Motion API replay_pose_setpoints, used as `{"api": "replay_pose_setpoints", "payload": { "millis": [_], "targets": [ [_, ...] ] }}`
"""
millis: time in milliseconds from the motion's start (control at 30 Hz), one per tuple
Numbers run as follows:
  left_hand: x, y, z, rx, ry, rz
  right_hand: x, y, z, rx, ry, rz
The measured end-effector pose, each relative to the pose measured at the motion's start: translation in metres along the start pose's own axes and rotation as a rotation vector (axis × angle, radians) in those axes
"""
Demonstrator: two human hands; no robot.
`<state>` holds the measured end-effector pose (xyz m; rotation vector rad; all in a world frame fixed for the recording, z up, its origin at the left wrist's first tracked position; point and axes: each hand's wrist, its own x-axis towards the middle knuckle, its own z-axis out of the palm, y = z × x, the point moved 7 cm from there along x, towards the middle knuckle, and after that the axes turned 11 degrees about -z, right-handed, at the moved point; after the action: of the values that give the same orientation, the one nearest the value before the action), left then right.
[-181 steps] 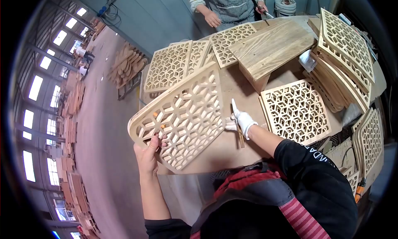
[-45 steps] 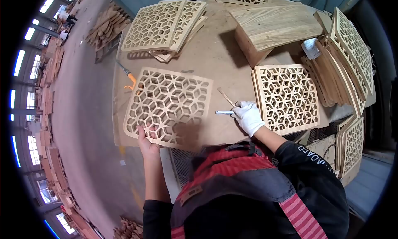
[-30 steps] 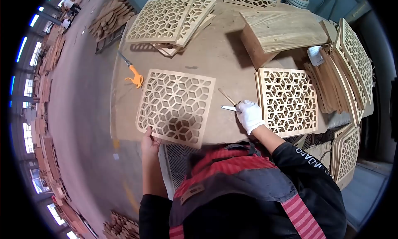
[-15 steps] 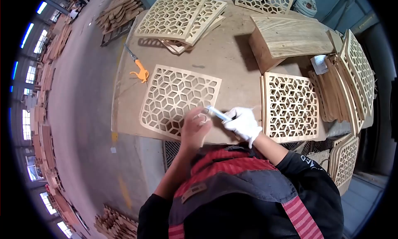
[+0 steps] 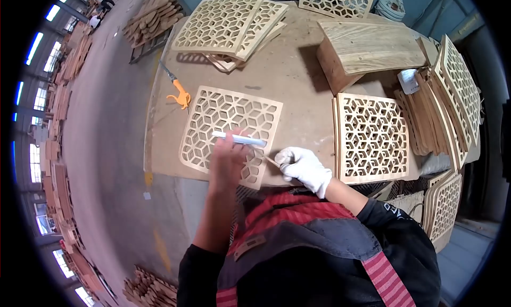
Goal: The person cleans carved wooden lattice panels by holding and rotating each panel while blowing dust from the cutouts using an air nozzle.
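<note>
A cut-out wooden lattice panel (image 5: 234, 127) lies flat on the workbench before me. My left hand (image 5: 229, 157), bare and blurred by motion, is over its middle, closed around a slim white stick-like thing (image 5: 242, 140) with a bluish end; its exact kind is unclear. Just off the panel's right edge is my right hand (image 5: 303, 168) in a white glove. Its fingers pinch a thin brown stick (image 5: 271, 161) that points left towards the panel.
An orange air blow gun (image 5: 181, 95) lies left of the panel. Stacked lattice panels (image 5: 218, 26) sit at the back left, another stack (image 5: 372, 139) to the right. A curved wooden piece (image 5: 372, 46) stands behind, near several thin boards (image 5: 423, 115).
My left hand has moved left over the panel with the white stick-like thing, which was between both hands. My right hand has lowered slightly, and the brown stick now shows in its fingers.
</note>
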<state>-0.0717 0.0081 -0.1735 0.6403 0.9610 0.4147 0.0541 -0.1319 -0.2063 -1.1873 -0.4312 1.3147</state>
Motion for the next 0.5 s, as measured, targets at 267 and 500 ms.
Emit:
{"api": "replay_pose_setpoints", "payload": {
  "millis": [267, 500],
  "targets": [
    [0.000, 0.022, -0.020, -0.190, -0.072, 0.050, -0.008, -0.028, 0.000, 0.047, -0.162, 0.071],
    [0.006, 0.023, -0.038, -0.169, -0.022, 0.053, -0.011, -0.037, -0.001, 0.148, -0.217, 0.048]
  ]
}}
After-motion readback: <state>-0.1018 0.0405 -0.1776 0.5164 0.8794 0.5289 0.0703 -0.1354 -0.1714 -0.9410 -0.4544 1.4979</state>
